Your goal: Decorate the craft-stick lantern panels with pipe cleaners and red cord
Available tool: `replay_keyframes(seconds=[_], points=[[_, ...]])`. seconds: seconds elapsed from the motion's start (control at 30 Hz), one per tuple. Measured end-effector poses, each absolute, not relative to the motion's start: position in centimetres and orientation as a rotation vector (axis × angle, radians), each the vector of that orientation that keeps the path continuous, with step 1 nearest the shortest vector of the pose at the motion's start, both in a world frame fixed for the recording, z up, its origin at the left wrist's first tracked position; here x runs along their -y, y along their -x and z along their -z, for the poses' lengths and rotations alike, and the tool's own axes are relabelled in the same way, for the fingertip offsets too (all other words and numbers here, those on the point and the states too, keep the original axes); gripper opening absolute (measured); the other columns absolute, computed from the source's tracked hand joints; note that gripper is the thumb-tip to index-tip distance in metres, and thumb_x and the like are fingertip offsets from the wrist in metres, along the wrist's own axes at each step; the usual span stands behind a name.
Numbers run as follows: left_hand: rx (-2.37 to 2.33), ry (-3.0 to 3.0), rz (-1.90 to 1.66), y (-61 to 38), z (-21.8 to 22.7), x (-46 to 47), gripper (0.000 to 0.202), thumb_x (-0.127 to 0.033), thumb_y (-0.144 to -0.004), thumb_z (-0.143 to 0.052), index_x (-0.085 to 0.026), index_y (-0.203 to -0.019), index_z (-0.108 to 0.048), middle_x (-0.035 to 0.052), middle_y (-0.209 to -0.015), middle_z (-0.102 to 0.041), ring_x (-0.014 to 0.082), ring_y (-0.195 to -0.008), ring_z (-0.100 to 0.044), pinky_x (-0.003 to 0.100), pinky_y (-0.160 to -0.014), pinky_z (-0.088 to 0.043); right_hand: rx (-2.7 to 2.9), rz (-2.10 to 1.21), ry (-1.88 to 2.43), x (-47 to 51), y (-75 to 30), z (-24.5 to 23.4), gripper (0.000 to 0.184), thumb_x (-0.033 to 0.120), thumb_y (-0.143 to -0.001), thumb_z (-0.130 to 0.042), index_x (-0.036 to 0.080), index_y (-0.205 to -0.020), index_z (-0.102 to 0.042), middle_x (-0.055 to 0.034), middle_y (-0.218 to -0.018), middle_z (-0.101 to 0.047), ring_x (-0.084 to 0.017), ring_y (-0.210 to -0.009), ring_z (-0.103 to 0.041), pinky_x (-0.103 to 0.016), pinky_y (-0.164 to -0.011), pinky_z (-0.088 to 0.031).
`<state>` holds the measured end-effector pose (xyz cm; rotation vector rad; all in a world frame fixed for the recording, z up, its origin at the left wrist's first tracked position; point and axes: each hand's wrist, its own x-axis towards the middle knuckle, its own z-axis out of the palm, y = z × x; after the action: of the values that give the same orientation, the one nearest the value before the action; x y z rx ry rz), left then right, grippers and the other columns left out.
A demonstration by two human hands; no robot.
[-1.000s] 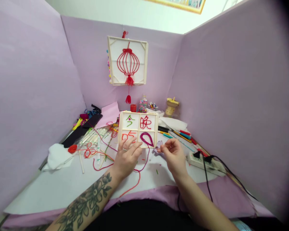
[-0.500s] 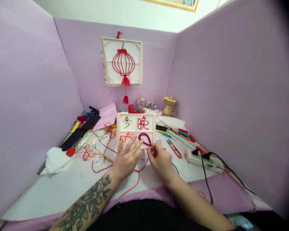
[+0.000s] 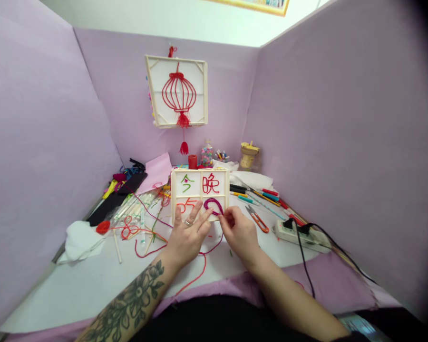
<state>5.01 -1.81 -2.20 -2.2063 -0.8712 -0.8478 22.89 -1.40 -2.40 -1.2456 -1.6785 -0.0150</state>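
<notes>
A white panel in a pale wooden frame (image 3: 215, 171) stands on the table, split into compartments that bear Chinese characters made of green, red and orange yarn. In its lower right compartment, magenta yarn (image 3: 212, 201) forms a rounded loop. My left hand (image 3: 187, 240) rests against the panel's lower part with fingers spread, the fingertips touching the panel beside the loop. It partly covers the orange character. At the frame's lower right corner, my right hand (image 3: 239, 235) pinches the magenta yarn between thumb and forefinger. A strand of this yarn hangs down to the table between the hands.
Orange-handled thread snips (image 3: 257, 219) and a power strip (image 3: 301, 236) lie to the right, with markers behind. A red yarn ball (image 3: 102, 227), white cloth (image 3: 81, 241) and sticks are on the left. A lantern panel (image 3: 178, 92) hangs at the back, near a bead jar (image 3: 207, 156).
My right hand has shifted slightly up along the frame's corner with the magenta yarn pinched. My left hand stays spread on the panel. The whole view has moved a little.
</notes>
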Motion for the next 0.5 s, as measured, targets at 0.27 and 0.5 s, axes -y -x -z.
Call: replay_keyframes(seconds=[0.27, 0.5], points=[[0.855, 2.224, 0.865, -5.0, 2.4, 1.6, 0.021, -0.011, -0.091, -0.044, -0.019, -0.096, -0.063, 0.0022, -0.134, -0.060, 0.0228, -0.147, -0.017, 0.056, -0.119, 0.010, 1.758, 0.295, 0.806, 2.3, -23.4, 2.6, 0.017, 0.012, -0.081, -0.060, 0.023, -0.094, -0.056, -0.0051, -0.091, -0.070, -0.020, -0.085, -0.061, -0.039, -0.081, -0.049], [0.886, 2.232, 0.878, -5.0, 2.3, 1.7, 0.019, -0.016, -0.093, -0.045, -0.019, -0.098, -0.063, 0.0034, -0.138, -0.056, 0.0267, -0.148, -0.012, 0.057, -0.119, 0.005, 1.872, 0.365, 0.864, 2.6, -23.1, 3.4, 0.022, 0.017, -0.081, -0.062, 0.022, -0.102, -0.059, -0.0076, -0.116, -0.069, -0.028, -0.120, -0.054, -0.047, -0.093, -0.045]])
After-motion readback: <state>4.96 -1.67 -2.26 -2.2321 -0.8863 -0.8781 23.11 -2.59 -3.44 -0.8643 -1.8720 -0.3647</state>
